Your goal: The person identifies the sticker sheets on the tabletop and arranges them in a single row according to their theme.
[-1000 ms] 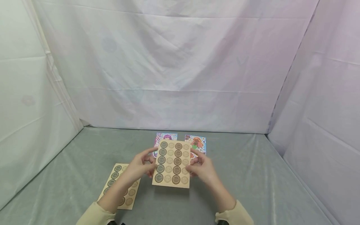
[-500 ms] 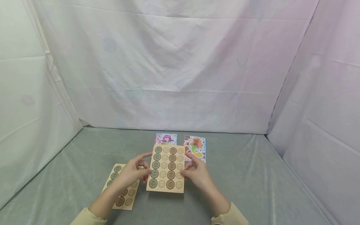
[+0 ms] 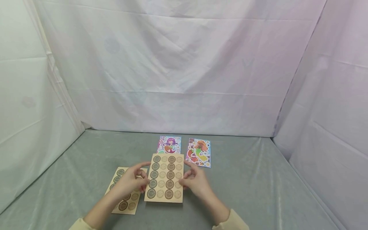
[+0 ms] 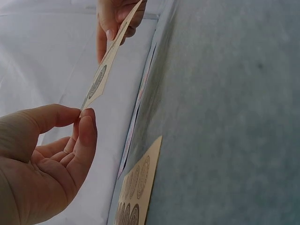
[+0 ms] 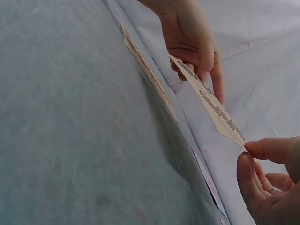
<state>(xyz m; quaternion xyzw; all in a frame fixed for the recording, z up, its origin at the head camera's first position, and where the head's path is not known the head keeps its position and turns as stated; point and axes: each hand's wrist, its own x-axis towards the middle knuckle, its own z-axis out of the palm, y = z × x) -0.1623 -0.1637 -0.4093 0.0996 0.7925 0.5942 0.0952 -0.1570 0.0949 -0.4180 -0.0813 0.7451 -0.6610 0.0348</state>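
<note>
Between both hands is a tan sheet of round stickers point(image 3: 164, 179), raised above the grey table in both wrist views. The left hand point(image 3: 130, 180) pinches its left edge between thumb and fingers, and the right hand point(image 3: 196, 180) pinches the opposite edge the same way. Dark and pale round seals run down the sheet in columns. A second tan sticker sheet point(image 3: 131, 206) lies flat on the table, partly hidden under the left hand and forearm. In the left wrist view this lower sheet point(image 4: 140, 183) sits below the held one.
Farther back on the grey table point(image 3: 244, 185) lie two colourful mermaid sticker sheets, a purple-haired one point(image 3: 170, 143) and an orange-haired one point(image 3: 199, 153). The held sheet overlaps the purple-haired one in the head view. White cloth point(image 3: 178, 64) hangs behind and at both sides.
Both hands have moved left and toward the person with the held sticker sheet. More of the two mermaid sheets now shows behind it.
</note>
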